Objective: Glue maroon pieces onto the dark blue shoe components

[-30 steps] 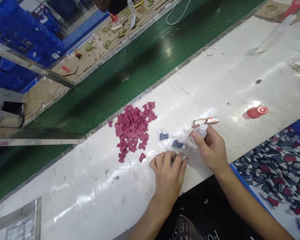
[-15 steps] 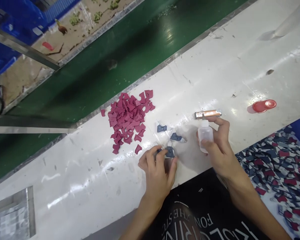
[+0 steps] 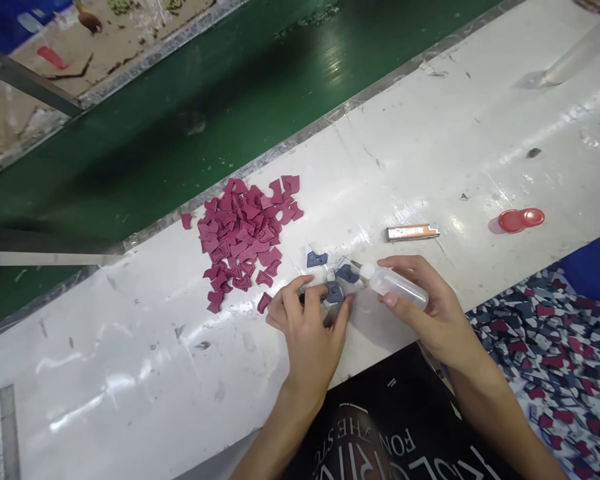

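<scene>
My right hand (image 3: 425, 307) is wrapped round a clear squeeze bottle (image 3: 400, 287) with a white cap and a thin needle tip, tilted so the tip points up and left. The tip is over the small blue-grey pieces. My left hand (image 3: 310, 320) rests on the table with curled fingers around a blue-grey piece (image 3: 335, 292), its thumb at the piece's right side. Another blue-grey piece (image 3: 347, 273) lies between the hands, and one more (image 3: 317, 259) lies just beyond. A heap of maroon pieces (image 3: 245, 230) is to the left of them.
An orange cutter-like tool (image 3: 413, 232) lies beyond my right hand, and a red oval object (image 3: 521, 220) lies farther right. Many mixed pieces (image 3: 550, 347) cover a surface at the lower right. A green strip (image 3: 220, 113) runs past the far edge of the white table (image 3: 160, 380).
The bottle has gone from upright to tilted, its needle now pointing left toward the blue-grey pieces. My right hand has moved away from the orange tool. The view has shifted slightly.
</scene>
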The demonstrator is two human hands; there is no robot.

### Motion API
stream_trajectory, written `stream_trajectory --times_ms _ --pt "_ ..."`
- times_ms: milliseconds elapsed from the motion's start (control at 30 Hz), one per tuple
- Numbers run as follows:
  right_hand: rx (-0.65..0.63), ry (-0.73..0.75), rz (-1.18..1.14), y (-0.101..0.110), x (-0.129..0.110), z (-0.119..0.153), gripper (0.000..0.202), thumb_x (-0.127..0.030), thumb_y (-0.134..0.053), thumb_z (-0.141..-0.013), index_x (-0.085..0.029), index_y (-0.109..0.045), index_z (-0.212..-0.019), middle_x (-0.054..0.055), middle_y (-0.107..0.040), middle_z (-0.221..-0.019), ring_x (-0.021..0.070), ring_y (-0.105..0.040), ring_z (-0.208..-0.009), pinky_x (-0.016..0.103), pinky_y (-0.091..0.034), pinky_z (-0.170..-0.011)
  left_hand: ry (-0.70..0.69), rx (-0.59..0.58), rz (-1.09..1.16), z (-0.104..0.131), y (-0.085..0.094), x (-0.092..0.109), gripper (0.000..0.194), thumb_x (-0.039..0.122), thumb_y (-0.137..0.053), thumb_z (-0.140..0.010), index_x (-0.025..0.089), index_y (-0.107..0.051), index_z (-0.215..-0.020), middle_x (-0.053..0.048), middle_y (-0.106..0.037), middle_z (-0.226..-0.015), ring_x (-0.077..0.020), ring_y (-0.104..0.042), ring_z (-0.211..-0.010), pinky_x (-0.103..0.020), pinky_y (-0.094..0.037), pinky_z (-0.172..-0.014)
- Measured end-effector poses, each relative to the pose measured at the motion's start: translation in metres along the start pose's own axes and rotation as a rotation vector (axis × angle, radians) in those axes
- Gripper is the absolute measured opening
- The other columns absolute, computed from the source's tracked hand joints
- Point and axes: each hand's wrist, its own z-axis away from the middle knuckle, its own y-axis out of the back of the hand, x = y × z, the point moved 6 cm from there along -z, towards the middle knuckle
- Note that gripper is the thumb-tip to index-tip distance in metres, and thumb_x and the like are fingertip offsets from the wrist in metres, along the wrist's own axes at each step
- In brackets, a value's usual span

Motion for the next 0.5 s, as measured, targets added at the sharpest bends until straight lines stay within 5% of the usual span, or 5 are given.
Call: stream_trajectory --times_ms 200,367,500 --pt "-0.009 -0.073 -0.158 -0.001 0.005 0.003 0.029 -0.039 -0.074 -0.107 -0.033 -0.056 -0.128 0.0 -0.069 -0.097 0.0151 -0.061 -0.078 0.023 -0.051 -0.065 -0.002 0.004 0.104 -0.001 0.014 0.003 0.027 0.041 -0.076 -0.099 0.022 -0.064 -0.114 -0.012 -0.059 -0.13 -0.0307 -0.056 -0.124 -0.051 -0.036 -0.111" --pt "-0.191 -0.04 -0.187 -0.027 -0.002 0.016 0.033 -0.034 -0.07 -0.109 -0.038 -0.046 -0.132 0.0 -0.061 -0.114 0.0159 -0.063 -0.097 0.025 -0.056 -0.08 0.101 -0.108 0.589 -0.011 0.024 0.02 0.031 0.044 -0.055 -0.11 0.03 -0.06 -0.138 -0.006 -0.065 -0.129 -0.0237 -0.059 -0.124 -0.039 -0.049 -0.104" --pt "-0.331 -0.029 -0.147 -0.045 -0.014 0.016 0.036 -0.03 -0.068 -0.109 -0.036 -0.043 -0.134 0.001 -0.062 -0.128 0.0187 -0.064 -0.117 0.033 -0.056 -0.1 0.353 -0.124 0.967 -0.022 0.015 0.019 0.015 0.041 -0.056 -0.111 0.03 -0.065 -0.116 -0.002 -0.069 -0.116 -0.0182 -0.069 -0.109 -0.033 -0.057 -0.095"
